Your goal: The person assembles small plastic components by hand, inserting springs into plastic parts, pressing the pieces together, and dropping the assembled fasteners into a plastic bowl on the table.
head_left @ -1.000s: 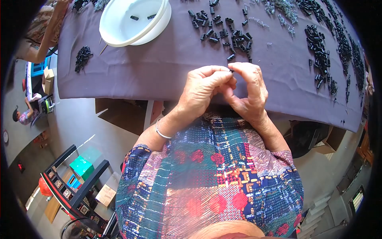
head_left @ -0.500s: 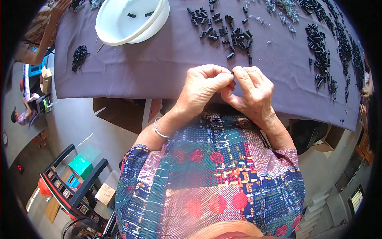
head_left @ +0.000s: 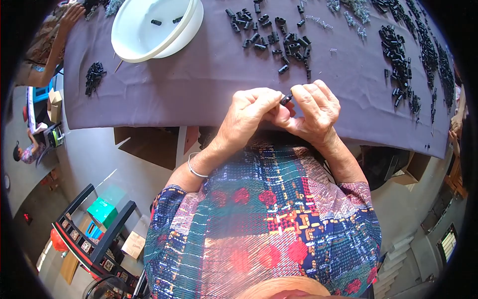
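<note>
Between my two hands, just over the table's near edge, is a small black plastic part (head_left: 286,98). My left hand (head_left: 253,108) pinches one end of it with thumb and forefinger. The thumb and fingers of my right hand (head_left: 313,108) close on the other end. Beyond my hands lies a loose scatter of black cylindrical parts (head_left: 260,47) on the purple-grey cloth. A white basin (head_left: 181,42) stands to the left, with two black parts (head_left: 156,22) visible inside. Small metal springs (head_left: 318,22) lie behind and to the right of the scatter.
Long piles of black parts (head_left: 396,55) cover the table's right side. A small heap of thin black pieces (head_left: 93,78) lies at the left on the tablecloth (head_left: 149,99). Another person's hand (head_left: 72,16) reaches in at upper left. Below are cardboard boxes (head_left: 149,144) and a chair (head_left: 94,239).
More of the black part now shows between my fingertips, and my hands are slightly farther apart. The camera view has shifted a little, moving the table's contents leftward.
</note>
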`<state>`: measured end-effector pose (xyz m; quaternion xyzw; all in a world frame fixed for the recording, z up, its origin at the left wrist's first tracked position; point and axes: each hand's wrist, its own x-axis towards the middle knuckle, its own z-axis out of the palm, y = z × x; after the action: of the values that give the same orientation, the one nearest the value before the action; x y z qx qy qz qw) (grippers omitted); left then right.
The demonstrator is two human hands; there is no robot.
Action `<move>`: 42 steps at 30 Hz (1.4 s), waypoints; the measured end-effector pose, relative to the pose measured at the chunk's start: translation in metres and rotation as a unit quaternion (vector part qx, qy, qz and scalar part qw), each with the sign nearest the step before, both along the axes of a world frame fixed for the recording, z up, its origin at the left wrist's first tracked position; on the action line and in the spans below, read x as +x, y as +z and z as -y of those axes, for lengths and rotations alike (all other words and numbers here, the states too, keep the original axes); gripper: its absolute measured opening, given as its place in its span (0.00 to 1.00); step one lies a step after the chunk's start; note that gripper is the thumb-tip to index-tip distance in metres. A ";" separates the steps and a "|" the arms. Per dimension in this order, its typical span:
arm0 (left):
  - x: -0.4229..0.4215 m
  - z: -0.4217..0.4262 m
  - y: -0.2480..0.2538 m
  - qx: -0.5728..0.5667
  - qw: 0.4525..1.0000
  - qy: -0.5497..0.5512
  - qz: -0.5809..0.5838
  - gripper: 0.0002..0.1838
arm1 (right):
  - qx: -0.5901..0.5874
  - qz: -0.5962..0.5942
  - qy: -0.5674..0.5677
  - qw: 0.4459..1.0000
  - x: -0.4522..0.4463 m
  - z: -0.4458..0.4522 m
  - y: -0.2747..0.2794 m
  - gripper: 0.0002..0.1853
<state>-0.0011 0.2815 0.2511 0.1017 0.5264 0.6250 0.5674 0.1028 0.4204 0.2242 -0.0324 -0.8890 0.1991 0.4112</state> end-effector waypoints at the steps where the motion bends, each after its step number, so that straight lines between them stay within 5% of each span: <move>1: 0.000 0.000 0.001 -0.003 1.000 -0.004 -0.004 0.15 | -0.001 -0.004 0.001 1.000 -0.001 0.000 0.000 0.14; 21: -0.004 0.009 0.006 0.007 1.000 -0.006 -0.008 0.13 | -0.066 0.040 0.078 0.994 -0.004 0.003 0.007 0.16; 23: -0.011 0.016 0.016 0.020 0.989 0.035 -0.145 0.10 | -0.137 0.028 0.075 0.987 0.001 -0.001 0.008 0.18; 26: -0.032 0.028 0.027 0.051 0.908 0.176 -0.376 0.05 | -0.164 0.018 0.017 0.986 0.010 -0.007 0.001 0.17; 30: -0.091 0.035 0.056 -0.065 0.638 0.259 -0.722 0.09 | -0.161 0.021 -0.056 0.985 0.010 -0.018 0.010 0.12; 34: -0.146 0.031 0.048 -0.109 0.629 0.193 -0.746 0.13 | -0.147 0.078 -0.105 0.980 0.013 -0.033 0.012 0.09; 40: -0.129 0.018 0.043 -0.094 0.433 0.208 -0.872 0.11 | -0.164 0.102 -0.138 0.971 0.027 -0.047 0.010 0.08; 42: -0.093 0.008 0.038 -0.039 0.529 0.175 -0.830 0.07 | -0.171 0.109 -0.144 0.969 0.030 -0.051 0.009 0.07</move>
<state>-0.0945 0.2734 0.2895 0.4586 0.7909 0.3248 -0.2422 0.1327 0.4710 0.2333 -0.2514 -0.8670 0.2823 0.3247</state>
